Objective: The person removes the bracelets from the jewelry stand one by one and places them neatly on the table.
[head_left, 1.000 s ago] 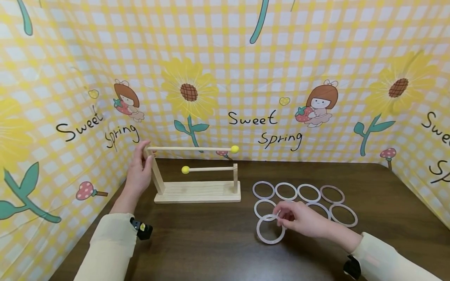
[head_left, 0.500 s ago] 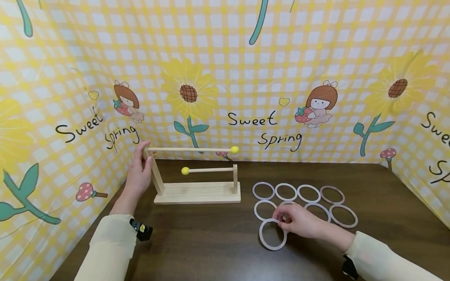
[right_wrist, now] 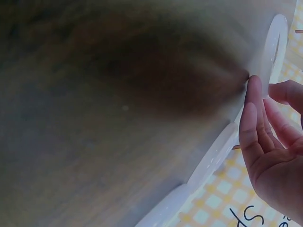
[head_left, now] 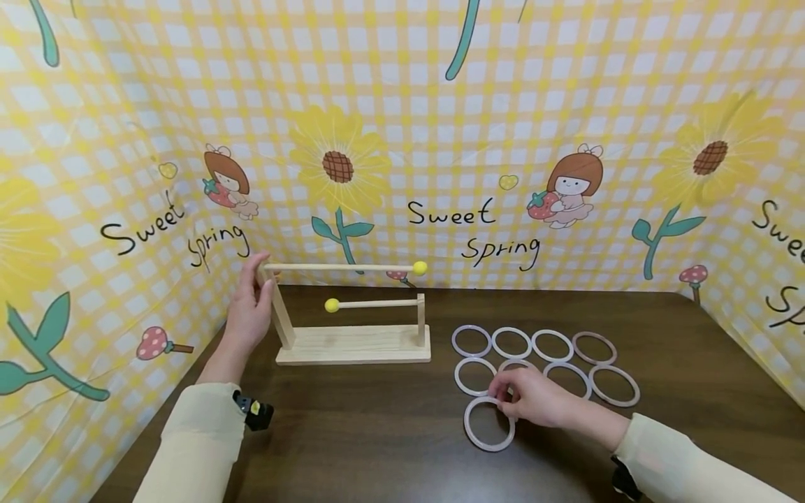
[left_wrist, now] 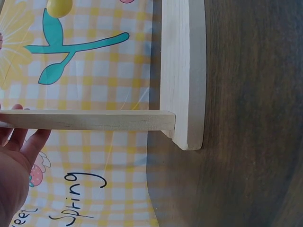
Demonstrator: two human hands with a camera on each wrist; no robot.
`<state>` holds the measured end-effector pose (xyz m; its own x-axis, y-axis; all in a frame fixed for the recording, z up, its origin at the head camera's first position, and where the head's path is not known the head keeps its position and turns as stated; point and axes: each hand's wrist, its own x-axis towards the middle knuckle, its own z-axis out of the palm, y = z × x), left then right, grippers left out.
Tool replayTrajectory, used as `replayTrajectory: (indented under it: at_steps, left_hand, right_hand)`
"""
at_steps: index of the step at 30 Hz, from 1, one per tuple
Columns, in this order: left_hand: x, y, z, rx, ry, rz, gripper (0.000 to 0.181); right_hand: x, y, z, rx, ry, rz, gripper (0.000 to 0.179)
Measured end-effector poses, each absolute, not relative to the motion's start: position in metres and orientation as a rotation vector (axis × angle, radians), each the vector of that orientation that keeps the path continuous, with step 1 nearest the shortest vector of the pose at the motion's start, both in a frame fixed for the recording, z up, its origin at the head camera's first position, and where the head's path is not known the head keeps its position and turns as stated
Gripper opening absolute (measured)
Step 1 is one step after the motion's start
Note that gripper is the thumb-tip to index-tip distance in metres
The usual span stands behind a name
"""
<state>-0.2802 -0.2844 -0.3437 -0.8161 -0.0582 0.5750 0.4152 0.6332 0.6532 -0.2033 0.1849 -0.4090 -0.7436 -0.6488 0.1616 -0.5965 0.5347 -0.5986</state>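
Observation:
A pale wooden stand [head_left: 352, 344] has two posts, and each post bears a horizontal rod tipped with a yellow ball. My left hand [head_left: 249, 309] grips the top of its taller left post [left_wrist: 94, 120]. On the right, my right hand [head_left: 533, 395] pinches the upper right edge of a whitish ring [head_left: 468, 434] between thumb and fingers. That ring is nearest to me and looks flat on the table. The right wrist view has thumb and fingertips at the ring's edge [right_wrist: 274, 47]. Behind this hand, a pale ring [head_left: 514, 364] is mostly covered.
Several more rings lie in two rows, among them a lilac ring [head_left: 472, 341], a pinkish ring [head_left: 595, 348] and a greyish ring [head_left: 613, 386]. The dark wooden table [head_left: 352, 433] meets a yellow checked cloth [head_left: 440, 140] at the back and sides.
The ring in my right hand has come down and towards me, off its overlap with the ring behind it. The left hand and the stand have stayed put.

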Motion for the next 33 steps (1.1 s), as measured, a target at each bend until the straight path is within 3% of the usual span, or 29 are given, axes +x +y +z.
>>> replayTrajectory:
  at_steps: [21,33]
  left_hand:
    - [-0.2798,-0.2840,-0.3422,-0.290,-2.287,-1.082,0.046]
    - [-0.2790,-0.2850,-0.3426,-0.290,-2.286,-1.068,0.044]
  right_hand:
    - [-0.2047,0.1781,-0.4112,-1.076,2.833,-0.903,0.019]
    - [-0.2034,0.1795,-0.4092,-0.959,2.660,-1.095,0.013]
